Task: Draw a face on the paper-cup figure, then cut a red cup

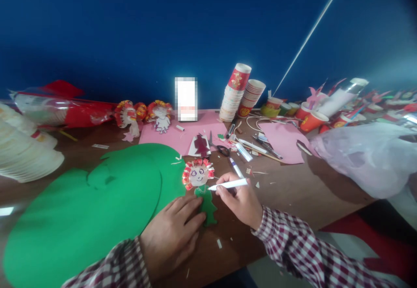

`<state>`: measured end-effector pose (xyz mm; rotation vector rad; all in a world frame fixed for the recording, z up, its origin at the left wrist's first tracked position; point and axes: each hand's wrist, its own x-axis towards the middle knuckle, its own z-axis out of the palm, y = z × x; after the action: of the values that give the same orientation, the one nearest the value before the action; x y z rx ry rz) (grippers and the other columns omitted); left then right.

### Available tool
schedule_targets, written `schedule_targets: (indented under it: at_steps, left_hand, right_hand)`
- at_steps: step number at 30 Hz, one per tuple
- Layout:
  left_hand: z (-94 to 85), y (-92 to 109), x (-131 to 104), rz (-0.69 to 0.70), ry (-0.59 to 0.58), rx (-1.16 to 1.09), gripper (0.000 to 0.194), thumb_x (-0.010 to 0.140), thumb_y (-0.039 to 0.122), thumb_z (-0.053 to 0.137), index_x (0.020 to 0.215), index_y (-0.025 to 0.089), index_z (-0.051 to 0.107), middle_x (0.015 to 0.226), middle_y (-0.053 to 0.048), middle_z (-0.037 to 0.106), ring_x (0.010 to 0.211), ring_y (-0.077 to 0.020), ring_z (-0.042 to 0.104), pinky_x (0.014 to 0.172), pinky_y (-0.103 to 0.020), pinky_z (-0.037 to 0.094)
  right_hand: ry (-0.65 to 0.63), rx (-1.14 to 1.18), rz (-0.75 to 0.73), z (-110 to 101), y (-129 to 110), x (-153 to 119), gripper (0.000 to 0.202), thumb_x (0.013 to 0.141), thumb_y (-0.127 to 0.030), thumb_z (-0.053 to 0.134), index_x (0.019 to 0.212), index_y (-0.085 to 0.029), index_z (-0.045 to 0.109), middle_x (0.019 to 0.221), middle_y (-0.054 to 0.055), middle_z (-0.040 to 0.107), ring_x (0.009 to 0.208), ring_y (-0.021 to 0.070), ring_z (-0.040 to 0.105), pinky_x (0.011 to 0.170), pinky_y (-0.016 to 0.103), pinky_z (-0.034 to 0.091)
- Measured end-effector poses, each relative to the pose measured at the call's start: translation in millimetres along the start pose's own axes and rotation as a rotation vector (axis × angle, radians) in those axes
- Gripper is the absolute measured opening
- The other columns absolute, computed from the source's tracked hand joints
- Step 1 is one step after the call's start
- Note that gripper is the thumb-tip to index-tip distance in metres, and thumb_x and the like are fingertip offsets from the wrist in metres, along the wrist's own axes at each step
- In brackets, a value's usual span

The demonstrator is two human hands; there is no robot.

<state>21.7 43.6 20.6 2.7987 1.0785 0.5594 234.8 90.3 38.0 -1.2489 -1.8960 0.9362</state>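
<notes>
A small paper figure lies on the brown table, with a drawn smiling face [198, 175] ringed by a red and white frill and a green body [209, 210] below it. Pressing on the left side of the green body is my left hand [174, 231], its fingers lying flat. My right hand [239, 201] is closed round a white marker [233, 184], whose tip points left at the neck of the figure. Thin light marks show at the neck. A large green sheet [97, 201] lies to the left, partly beneath my left hand.
Scissors [223, 150], markers and paper scraps lie beyond the figure. Stacked cups [235, 92] and a lit phone screen [187, 99] stand at the back. A plastic bag [365, 157] is at right, piled paper plates [26, 149] at left, pink paper [283, 142] between.
</notes>
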Motion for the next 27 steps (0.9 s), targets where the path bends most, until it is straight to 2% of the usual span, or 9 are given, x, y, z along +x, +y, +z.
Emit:
schedule_targets:
  at_steps: [4, 12, 19, 27]
  left_hand:
    - [0.5, 0.4, -0.2, 0.000, 0.018, -0.001, 0.031, 0.080, 0.019, 0.052, 0.110, 0.020, 0.059, 0.123, -0.010, 0.055, 0.115, -0.0287, 0.048, 0.093, -0.047, 0.047]
    - [3.6, -0.7, -2.1, -0.017, -0.028, -0.004, 0.033, 0.079, 0.019, 0.053, 0.112, 0.020, 0.057, 0.128, -0.010, 0.050, 0.117, -0.0305, 0.045, 0.094, -0.051, 0.045]
    - [-2.5, 1.5, 1.2, -0.012, -0.018, -0.020, 0.032, 0.079, 0.017, 0.051, 0.111, 0.020, 0.058, 0.115, -0.010, 0.056, 0.111, -0.0284, 0.049, 0.091, -0.047, 0.048]
    - [-0.2, 0.7, 1.0, -0.010, -0.018, -0.033, 0.032, 0.080, 0.016, 0.050, 0.111, 0.019, 0.058, 0.116, -0.009, 0.055, 0.113, -0.0282, 0.047, 0.092, -0.047, 0.047]
  right_hand:
    - [-0.002, 0.000, 0.003, 0.2, -0.2, 0.0, 0.011, 0.087, -0.027, 0.051, 0.085, -0.018, 0.057, 0.066, 0.000, 0.064, 0.050, 0.0107, 0.053, 0.047, 0.020, 0.041]
    - [0.003, -0.010, 0.002, 0.3, 0.7, -0.3, 0.011, 0.087, -0.027, 0.051, 0.085, -0.018, 0.057, 0.065, 0.000, 0.064, 0.049, 0.0108, 0.052, 0.048, 0.021, 0.041]
    - [-0.005, -0.006, 0.007, 0.4, 0.4, 0.0, 0.011, 0.087, -0.027, 0.051, 0.085, -0.018, 0.057, 0.065, 0.000, 0.064, 0.050, 0.0109, 0.052, 0.048, 0.021, 0.041]
    - [-0.005, -0.025, 0.008, 0.5, 1.2, 0.8, 0.012, 0.088, -0.027, 0.050, 0.085, -0.018, 0.057, 0.065, 0.000, 0.063, 0.050, 0.0106, 0.051, 0.048, 0.021, 0.041]
